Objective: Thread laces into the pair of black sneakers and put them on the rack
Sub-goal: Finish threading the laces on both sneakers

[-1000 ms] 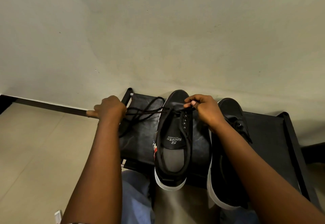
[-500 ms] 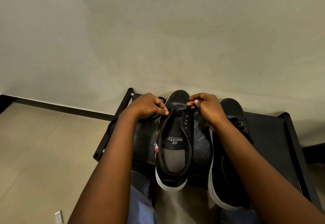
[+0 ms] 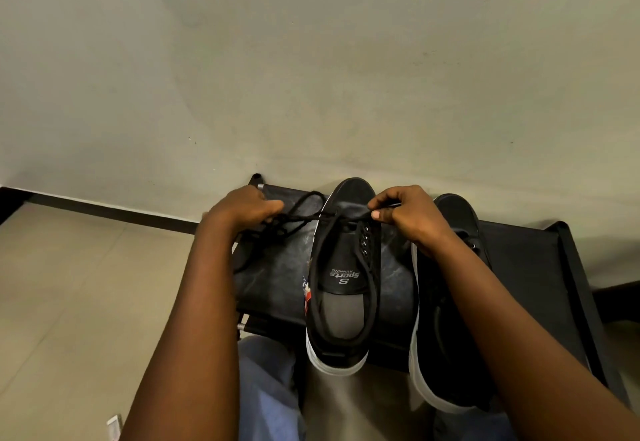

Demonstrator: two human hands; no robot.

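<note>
Head view shows two black sneakers on the rack (image 3: 526,267). Left hand (image 3: 242,208) pinches the lace (image 3: 304,217) beside the left sneaker (image 3: 346,267); right hand (image 3: 408,212) pinches the lace's other end over its toe eyelets. Right sneaker (image 3: 446,329) lies just beside, under the right forearm.

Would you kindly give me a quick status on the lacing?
Left hand grips black lace; right hand pinches it at the unlaced black sneaker with white sole. Both sneakers on black rack. Nothing obstructing.

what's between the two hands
A taut stretch of black lace runs from left hand to right hand, across the sneaker toe, in the head view.
</note>
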